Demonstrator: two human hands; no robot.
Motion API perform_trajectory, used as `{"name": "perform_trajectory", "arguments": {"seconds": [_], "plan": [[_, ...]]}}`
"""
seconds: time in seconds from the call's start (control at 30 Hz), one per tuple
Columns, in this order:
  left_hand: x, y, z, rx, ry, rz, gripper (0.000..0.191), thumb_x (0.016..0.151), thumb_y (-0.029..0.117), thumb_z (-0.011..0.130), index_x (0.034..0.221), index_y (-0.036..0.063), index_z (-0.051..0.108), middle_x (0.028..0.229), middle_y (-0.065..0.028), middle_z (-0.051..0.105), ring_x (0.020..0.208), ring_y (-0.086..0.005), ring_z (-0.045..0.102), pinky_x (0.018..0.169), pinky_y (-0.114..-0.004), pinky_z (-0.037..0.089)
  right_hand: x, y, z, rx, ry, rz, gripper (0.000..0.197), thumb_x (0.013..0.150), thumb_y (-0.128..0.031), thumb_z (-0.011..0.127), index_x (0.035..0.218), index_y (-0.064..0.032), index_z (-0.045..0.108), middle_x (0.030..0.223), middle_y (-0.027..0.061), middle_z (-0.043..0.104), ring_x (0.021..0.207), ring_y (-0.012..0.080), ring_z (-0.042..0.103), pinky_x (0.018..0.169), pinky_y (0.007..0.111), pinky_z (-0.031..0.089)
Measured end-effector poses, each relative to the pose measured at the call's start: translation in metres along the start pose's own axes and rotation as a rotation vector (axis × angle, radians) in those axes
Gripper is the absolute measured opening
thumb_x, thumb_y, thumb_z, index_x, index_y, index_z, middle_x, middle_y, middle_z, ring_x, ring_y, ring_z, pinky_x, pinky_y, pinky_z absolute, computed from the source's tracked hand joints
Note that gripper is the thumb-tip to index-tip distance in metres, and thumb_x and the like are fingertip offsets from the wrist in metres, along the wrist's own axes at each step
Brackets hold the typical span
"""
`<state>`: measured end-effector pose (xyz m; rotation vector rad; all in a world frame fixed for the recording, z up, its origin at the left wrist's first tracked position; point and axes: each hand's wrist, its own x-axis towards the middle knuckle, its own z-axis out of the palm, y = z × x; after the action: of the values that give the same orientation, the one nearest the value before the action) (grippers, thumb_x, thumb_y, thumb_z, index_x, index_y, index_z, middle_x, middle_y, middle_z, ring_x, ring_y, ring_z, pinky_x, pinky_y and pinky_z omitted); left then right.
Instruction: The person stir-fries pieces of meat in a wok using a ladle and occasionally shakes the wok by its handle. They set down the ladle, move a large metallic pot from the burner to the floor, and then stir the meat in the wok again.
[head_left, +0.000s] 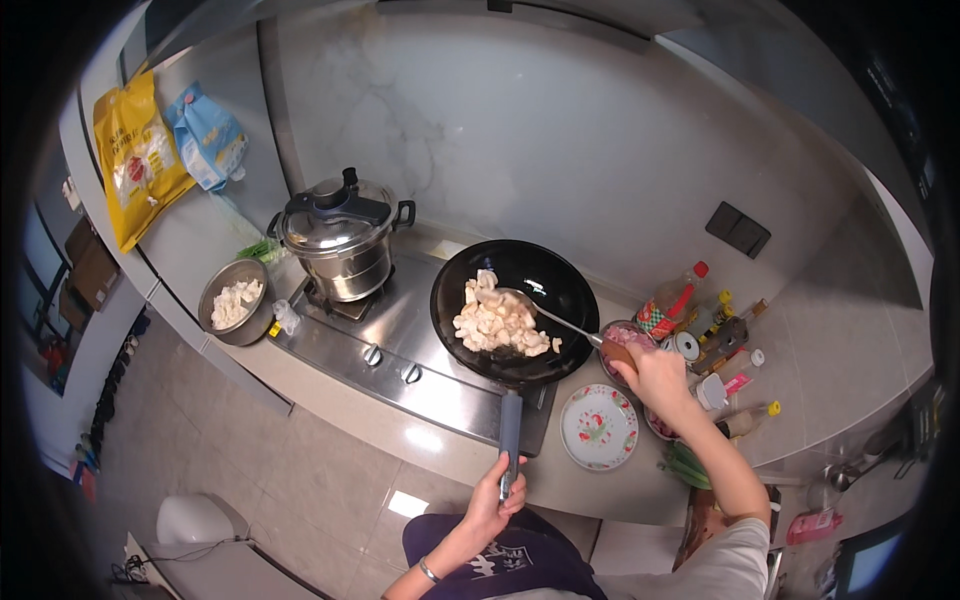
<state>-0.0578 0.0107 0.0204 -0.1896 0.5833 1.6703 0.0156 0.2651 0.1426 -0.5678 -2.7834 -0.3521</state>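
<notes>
Pale chunks of food, which look like meat, lie heaped in a black wok over the right side of the gas stove. My left hand is closed around the wok's grey handle, near its end. The wooden handle of a metal spatula or ladle is gripped by my right hand. Its head rests among the chunks and is partly hidden by them. Below my right hand, a bowl of raw pink meat is partly covered. A floral plate stands on the counter right of the wok handle.
A pressure cooker occupies the left burner. Beside the steel stovetop, a metal bowl holds white food. Sauce bottles and jars crowd the right counter, with green vegetables nearer me. Yellow and blue bags hang at left.
</notes>
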Motion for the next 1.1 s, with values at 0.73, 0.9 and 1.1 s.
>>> {"name": "perform_trajectory", "arguments": {"seconds": [0.73, 0.9, 1.1], "plan": [[0.003, -0.001, -0.006, -0.053, -0.023, 0.011, 0.032, 0.093, 0.038, 0.038, 0.103, 0.0083, 0.045, 0.057, -0.0014, 0.039, 0.038, -0.0071, 0.029, 0.033, -0.02, 0.02, 0.134, 0.086, -0.044, 0.473, -1.289, 0.651, 0.042, 0.081, -0.048, 0.055, 0.087, -0.0083, 0.065, 0.046, -0.0046, 0.036, 0.04, 0.0061, 0.025, 0.037, 0.024, 0.018], [0.002, -0.001, -0.006, -0.026, -0.027, 0.007, 0.032, 0.093, 0.038, 0.037, 0.103, 0.0084, 0.045, 0.057, -0.0008, 0.039, 0.038, -0.0067, 0.029, 0.033, -0.02, 0.02, 0.069, 0.059, 0.011, 0.976, -1.055, 0.722, 0.045, 0.082, -0.047, 0.056, 0.087, -0.0023, 0.064, 0.046, -0.0058, 0.035, 0.036, 0.0025, 0.021, 0.034, 0.021, 0.013], [0.003, -0.001, -0.003, -0.016, -0.037, -0.006, 0.032, 0.093, 0.038, 0.037, 0.103, 0.0083, 0.045, 0.057, -0.001, 0.038, 0.038, -0.0069, 0.029, 0.033, -0.02, 0.02, 0.032, 0.024, 0.047, 0.49, -0.276, 0.216, 0.036, 0.081, -0.037, 0.058, 0.079, -0.0007, 0.061, 0.049, 0.0131, 0.053, 0.04, 0.0236, 0.052, 0.041, 0.035, 0.039]]}}
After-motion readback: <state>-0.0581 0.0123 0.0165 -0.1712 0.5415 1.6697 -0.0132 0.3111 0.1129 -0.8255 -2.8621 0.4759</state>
